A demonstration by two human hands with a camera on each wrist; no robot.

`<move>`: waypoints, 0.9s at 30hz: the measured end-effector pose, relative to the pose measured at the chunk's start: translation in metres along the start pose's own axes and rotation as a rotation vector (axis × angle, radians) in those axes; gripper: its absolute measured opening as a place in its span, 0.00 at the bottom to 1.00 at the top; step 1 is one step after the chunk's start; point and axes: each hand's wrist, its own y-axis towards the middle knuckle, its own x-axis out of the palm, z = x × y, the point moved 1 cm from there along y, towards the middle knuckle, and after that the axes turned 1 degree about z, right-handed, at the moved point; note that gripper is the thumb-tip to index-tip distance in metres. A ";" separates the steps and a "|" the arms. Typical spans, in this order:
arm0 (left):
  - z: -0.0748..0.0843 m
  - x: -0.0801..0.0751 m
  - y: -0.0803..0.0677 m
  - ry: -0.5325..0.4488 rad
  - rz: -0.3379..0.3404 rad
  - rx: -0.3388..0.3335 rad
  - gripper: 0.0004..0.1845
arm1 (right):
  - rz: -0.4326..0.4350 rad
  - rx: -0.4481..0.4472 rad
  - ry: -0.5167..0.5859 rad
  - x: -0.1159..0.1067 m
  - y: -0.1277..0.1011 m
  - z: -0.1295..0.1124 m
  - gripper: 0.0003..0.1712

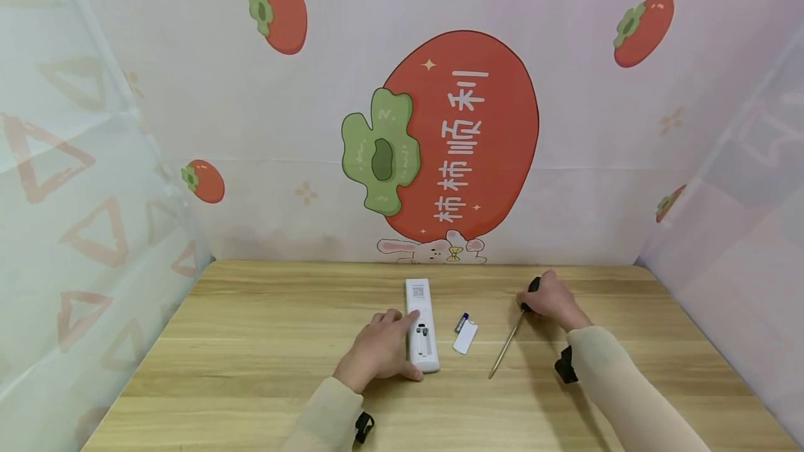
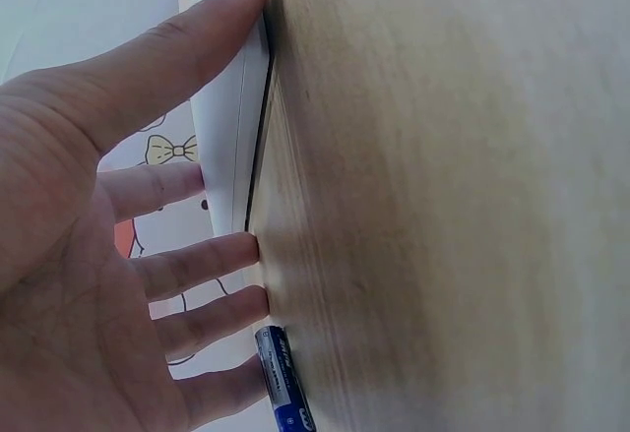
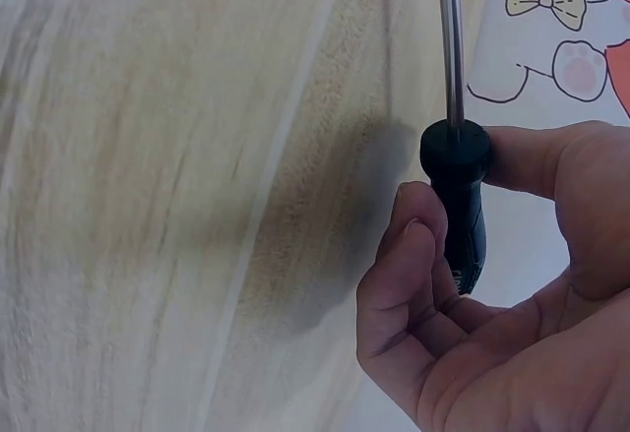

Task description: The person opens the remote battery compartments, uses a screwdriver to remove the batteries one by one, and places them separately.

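Note:
A long white remote control (image 1: 417,305) lies back side up on the table, its battery compartment uncovered. My left hand (image 1: 380,347) touches its left side, fingers fairly straight and spread, with the thumb (image 2: 157,78) against the near end. By the little finger in the left wrist view lies a blue battery (image 2: 285,383). Right of the remote are a white battery cover (image 1: 465,337) and a dark blue battery (image 1: 461,322). My right hand (image 1: 554,298) grips the black handle of a screwdriver (image 3: 456,161) between thumb and curled fingers. Its metal shaft points toward the near left.
The wooden table (image 1: 251,340) ends at a printed cloth backdrop (image 1: 301,110) with persimmon pictures. Cloth walls stand at left and right. Each wrist wears a black camera mount, such as the one on the right (image 1: 567,366).

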 end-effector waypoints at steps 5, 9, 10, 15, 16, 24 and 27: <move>0.000 0.000 0.000 -0.001 -0.003 0.001 0.57 | -0.003 0.000 0.007 0.004 0.004 0.005 0.35; -0.001 0.001 0.000 -0.004 -0.003 0.003 0.57 | 0.005 -0.004 0.005 0.007 0.006 0.008 0.29; -0.001 0.001 0.001 -0.003 -0.002 0.004 0.57 | 0.008 -0.003 0.003 0.008 0.007 0.008 0.26; -0.001 0.001 0.001 -0.003 0.002 0.004 0.57 | 0.023 0.005 -0.017 0.008 0.009 0.008 0.15; -0.001 0.001 0.000 -0.003 0.002 0.004 0.57 | 0.023 0.009 -0.017 0.008 0.009 0.008 0.15; -0.001 0.002 0.001 -0.013 -0.001 -0.001 0.57 | 0.029 0.012 0.000 0.008 0.007 0.005 0.17; -0.001 0.002 0.001 -0.011 0.003 0.000 0.57 | 0.034 0.010 0.005 0.009 0.006 0.006 0.19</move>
